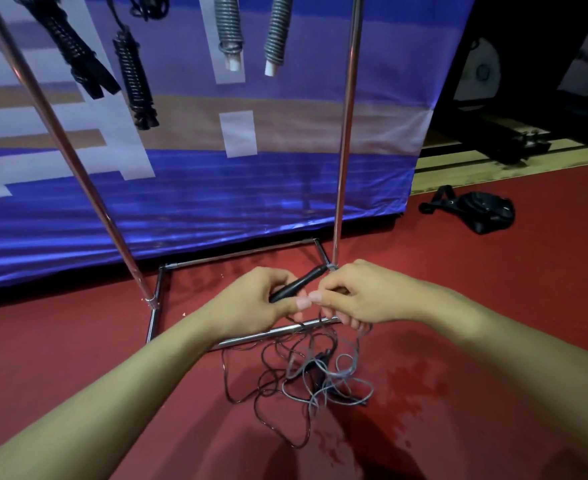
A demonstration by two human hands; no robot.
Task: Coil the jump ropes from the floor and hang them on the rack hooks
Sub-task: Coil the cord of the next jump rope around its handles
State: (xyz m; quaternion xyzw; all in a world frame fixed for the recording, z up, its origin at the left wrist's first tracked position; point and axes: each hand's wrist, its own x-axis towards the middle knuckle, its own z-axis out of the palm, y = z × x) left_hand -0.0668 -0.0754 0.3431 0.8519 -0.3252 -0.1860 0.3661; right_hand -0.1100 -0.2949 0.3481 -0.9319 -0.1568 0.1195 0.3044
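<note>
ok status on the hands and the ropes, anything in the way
Left hand grips black handle; right hand pinches cord beside it. Black and grey ropes tangled on floor below. Rack base bar crosses under the hands.

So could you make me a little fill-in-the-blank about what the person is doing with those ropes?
1. The left hand grips a black ____ .
2. The loose ropes lie tangled on the ____ floor.
3. Coiled black ropes and coiled ____ ropes hang above.
4. The right hand pinches a thin ____ .

Missing: handle; red; grey; cord
</note>
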